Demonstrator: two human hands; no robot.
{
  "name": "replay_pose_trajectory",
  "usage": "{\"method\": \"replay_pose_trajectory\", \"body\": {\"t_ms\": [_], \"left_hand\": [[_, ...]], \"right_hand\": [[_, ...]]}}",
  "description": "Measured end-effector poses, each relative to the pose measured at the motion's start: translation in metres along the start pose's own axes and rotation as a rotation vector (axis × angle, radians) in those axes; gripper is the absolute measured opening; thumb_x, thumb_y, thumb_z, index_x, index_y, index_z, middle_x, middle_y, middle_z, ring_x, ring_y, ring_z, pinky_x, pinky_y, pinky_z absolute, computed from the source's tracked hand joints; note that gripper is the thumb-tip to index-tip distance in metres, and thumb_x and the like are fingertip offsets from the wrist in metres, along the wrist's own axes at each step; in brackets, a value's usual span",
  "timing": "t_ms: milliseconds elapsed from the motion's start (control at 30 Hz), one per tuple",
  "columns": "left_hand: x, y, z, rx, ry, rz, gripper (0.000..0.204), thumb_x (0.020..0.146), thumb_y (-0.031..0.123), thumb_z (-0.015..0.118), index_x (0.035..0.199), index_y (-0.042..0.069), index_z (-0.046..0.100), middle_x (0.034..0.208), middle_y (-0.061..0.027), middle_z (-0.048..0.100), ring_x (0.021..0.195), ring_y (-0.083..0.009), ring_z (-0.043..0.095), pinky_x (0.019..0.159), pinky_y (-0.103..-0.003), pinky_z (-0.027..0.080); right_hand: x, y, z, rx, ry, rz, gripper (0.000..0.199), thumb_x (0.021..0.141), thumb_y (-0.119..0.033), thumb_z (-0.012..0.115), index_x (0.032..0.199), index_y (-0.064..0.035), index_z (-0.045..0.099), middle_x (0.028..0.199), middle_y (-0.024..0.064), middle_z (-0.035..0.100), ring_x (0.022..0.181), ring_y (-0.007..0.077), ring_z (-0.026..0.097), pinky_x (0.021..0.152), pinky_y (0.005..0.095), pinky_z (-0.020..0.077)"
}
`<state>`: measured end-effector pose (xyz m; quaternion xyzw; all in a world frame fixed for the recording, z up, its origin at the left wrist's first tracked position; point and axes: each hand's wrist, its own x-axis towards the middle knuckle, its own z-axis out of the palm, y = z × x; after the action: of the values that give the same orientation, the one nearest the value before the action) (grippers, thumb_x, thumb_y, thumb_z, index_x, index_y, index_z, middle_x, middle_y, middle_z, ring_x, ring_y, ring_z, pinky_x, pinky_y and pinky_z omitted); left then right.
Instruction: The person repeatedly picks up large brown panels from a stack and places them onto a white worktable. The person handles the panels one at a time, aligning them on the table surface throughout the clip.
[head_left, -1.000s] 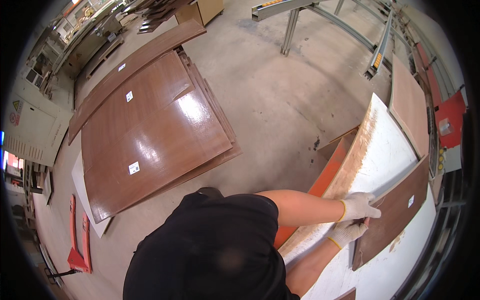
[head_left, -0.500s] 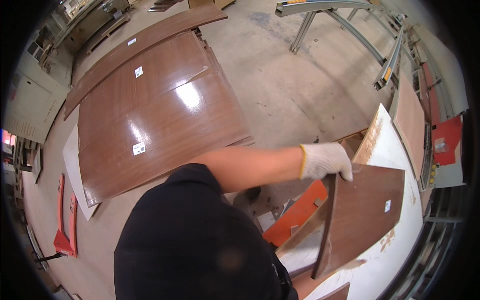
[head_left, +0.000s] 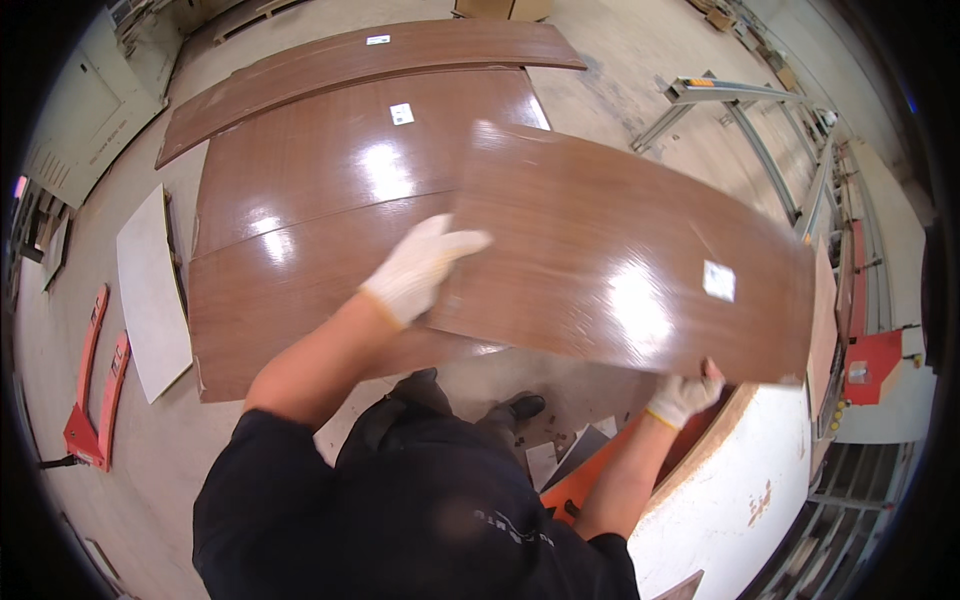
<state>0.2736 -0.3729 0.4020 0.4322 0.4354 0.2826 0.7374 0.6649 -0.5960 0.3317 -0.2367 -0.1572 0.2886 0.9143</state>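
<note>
A brown wood-grain panel point(head_left: 590, 240) with a small white label hangs slightly blurred in front of me, held up by both hands. My left hand point(head_left: 418, 268), in a white knit glove, is closed on its left edge with the thumb over the top face. Under the lower edge near the right end, my right hand point(head_left: 686, 392) grips it; some of those fingers are hidden beneath. Behind and to the left lies a stack of larger brown panels point(head_left: 310, 240), which the held panel partly overlaps.
A white-topped board point(head_left: 745, 480) with worn edges stands at the right, beside an orange surface point(head_left: 572, 492). On the left floor are a white sheet point(head_left: 152, 300) and a red pallet jack point(head_left: 92, 420). A metal roller frame point(head_left: 760, 130) stands at the far right.
The panel has been lifted off the white board and swung left toward the stack, turning flatter. My left hand has moved left with it, and my right hand has come into view under it.
</note>
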Motion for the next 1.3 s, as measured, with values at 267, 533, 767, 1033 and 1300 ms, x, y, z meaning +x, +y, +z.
{"method": "replay_pose_trajectory", "body": {"t_ms": [267, 533, 767, 1033, 1300], "left_hand": [[-0.023, -0.011, -0.24, 0.273, 0.814, 0.228, 0.058, 0.09, 0.041, 0.072, 0.115, -0.012, 0.065, 0.107, -0.0188, 0.071, 0.095, -0.0241, 0.067, 0.085, -0.039, 0.053], [0.016, 0.02, -0.427, 0.837, 1.007, 0.003, 0.075, 0.089, 0.059, 0.066, 0.105, -0.014, 0.071, 0.103, -0.0335, 0.072, 0.098, -0.0433, 0.072, 0.09, -0.047, 0.052], [0.045, -0.004, -0.456, 0.823, 0.989, -0.09, 0.078, 0.088, 0.062, 0.064, 0.108, -0.014, 0.071, 0.107, -0.0342, 0.072, 0.103, -0.0442, 0.071, 0.094, -0.047, 0.052], [0.052, 0.005, -0.465, 0.879, 0.943, -0.081, 0.076, 0.089, 0.062, 0.063, 0.103, -0.012, 0.072, 0.101, -0.0333, 0.072, 0.102, -0.0425, 0.071, 0.092, -0.046, 0.052], [0.044, 0.026, -0.447, 1.169, 1.043, -0.138, 0.07, 0.09, 0.062, 0.06, 0.119, -0.001, 0.072, 0.118, -0.0285, 0.071, 0.112, -0.0433, 0.068, 0.098, -0.048, 0.051]], "right_hand": [[-0.001, 0.307, 0.162, 0.009, 0.046, 0.644, 0.023, 0.083, 0.004, 0.062, 0.104, -0.005, 0.064, 0.111, 0.0114, 0.067, 0.108, 0.029, 0.064, 0.101, 0.0485, 0.0556], [-0.044, 0.462, 0.202, 0.064, 0.158, 1.054, 0.033, 0.093, 0.003, 0.052, 0.126, 0.0003, 0.047, 0.141, 0.0215, 0.054, 0.133, 0.0437, 0.054, 0.114, 0.0661, 0.0457], [-0.043, 0.47, 0.199, -0.071, 0.127, 1.095, 0.035, 0.099, 0.0, 0.046, 0.133, 0.0037, 0.04, 0.149, 0.026, 0.045, 0.14, 0.047, 0.046, 0.117, 0.0702, 0.0397], [-0.038, 0.467, 0.202, -0.083, -0.039, 1.176, 0.034, 0.105, -0.005, 0.039, 0.136, 0.0069, 0.034, 0.15, 0.0288, 0.037, 0.142, 0.0497, 0.04, 0.114, 0.0697, 0.0436], [-0.024, 0.437, 0.207, -0.484, -0.176, 1.347, 0.035, 0.107, -0.018, 0.043, 0.128, 0.0105, 0.043, 0.134, 0.0341, 0.05, 0.117, 0.047, 0.062, 0.091, 0.0605, 0.0609]]}}
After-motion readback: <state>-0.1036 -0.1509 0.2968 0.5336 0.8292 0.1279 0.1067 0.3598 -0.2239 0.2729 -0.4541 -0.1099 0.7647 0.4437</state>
